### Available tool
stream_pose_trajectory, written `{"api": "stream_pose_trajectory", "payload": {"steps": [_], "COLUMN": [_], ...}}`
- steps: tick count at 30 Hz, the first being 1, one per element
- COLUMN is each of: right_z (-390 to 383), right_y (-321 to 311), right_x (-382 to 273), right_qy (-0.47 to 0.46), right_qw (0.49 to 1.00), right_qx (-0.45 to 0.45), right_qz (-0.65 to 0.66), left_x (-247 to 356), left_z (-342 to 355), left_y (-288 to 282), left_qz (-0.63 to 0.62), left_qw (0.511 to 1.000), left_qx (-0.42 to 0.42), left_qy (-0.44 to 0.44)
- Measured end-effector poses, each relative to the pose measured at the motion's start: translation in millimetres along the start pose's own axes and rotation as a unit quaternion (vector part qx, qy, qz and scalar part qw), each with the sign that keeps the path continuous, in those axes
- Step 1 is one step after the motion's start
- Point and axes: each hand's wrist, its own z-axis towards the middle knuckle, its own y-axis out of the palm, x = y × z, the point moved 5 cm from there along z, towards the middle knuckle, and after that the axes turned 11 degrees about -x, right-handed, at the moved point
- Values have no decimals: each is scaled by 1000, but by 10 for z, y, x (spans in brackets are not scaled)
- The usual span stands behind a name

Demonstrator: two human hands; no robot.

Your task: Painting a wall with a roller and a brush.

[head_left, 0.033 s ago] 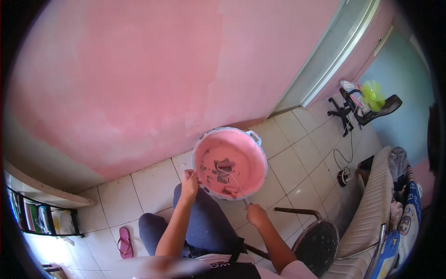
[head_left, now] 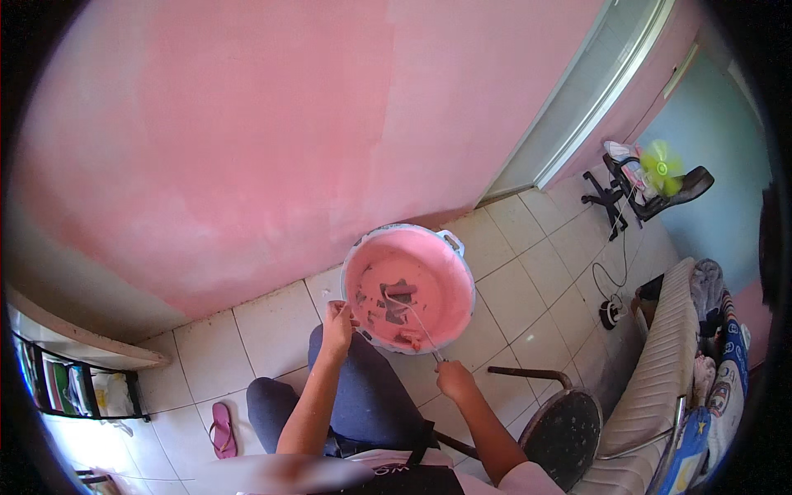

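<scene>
A large round tub with a white rim and side handles stands on the floor by the wall, coated inside with pink paint and showing grey patches on its bottom. Down in it lies a paint roller, its sleeve pink, its thin metal frame slanting up over the near rim. My right hand is closed around the roller's handle, most of which the fingers hide. At the tub's near left rim, my left hand has its fingers curled on the edge. A reddish lump sits inside near the front.
The pink wall rises just beyond the tub, with uneven paint shades. A dark round stool is close on my right, beside a cream padded seat. A pink flip-flop lies at left. Farther right are a green fan and its cord.
</scene>
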Motion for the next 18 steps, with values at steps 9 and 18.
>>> {"api": "stream_pose_trajectory", "payload": {"steps": [9, 18], "right_z": [-278, 303], "right_y": [-264, -497], "right_x": [-2, -361], "right_qy": [85, 86], "right_qw": [992, 995], "right_qx": [-55, 6], "right_qz": [77, 51], "left_x": [91, -16], "left_z": [-139, -136], "left_y": [20, 208], "left_qz": [-32, -25], "left_qw": [999, 998], "left_qx": [-8, -59], "left_qy": [22, 16]}}
